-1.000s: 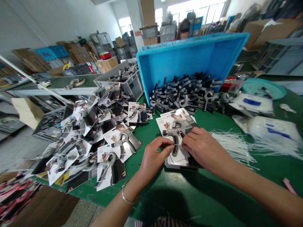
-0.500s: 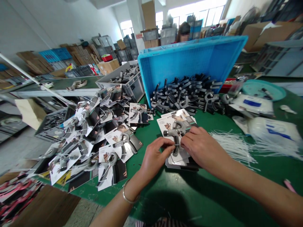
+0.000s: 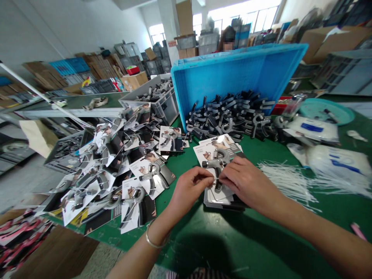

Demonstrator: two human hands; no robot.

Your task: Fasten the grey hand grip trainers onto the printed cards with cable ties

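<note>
A grey and black hand grip strengthener (image 3: 217,164) lies on a printed backing card (image 3: 200,150), atop a stack of cards in front of me. A thin white cable tie (image 3: 216,179) crosses the strengthener's lower handle. My left hand (image 3: 188,188) pinches the tie on the handle's left side with thumb and forefinger. From the right, my right hand (image 3: 244,176) is closed on the tie close to the same handle, its fingertips partly hidden. Loose white cable ties (image 3: 285,182) lie right of my right hand.
Carded grip strengtheners (image 3: 99,178) are heaped on the left of the green table (image 3: 186,244). A tipped blue crate (image 3: 221,73) spills bare strengtheners (image 3: 232,112) at the back. Bags of ties (image 3: 338,161) and a turquoise tray (image 3: 345,112) are at right. Someone is behind the crate.
My right fingertips have moved slightly down and left, closer to my left fingertips at the lower handle. The view has shifted a little; the strengthener stays on its card.
</note>
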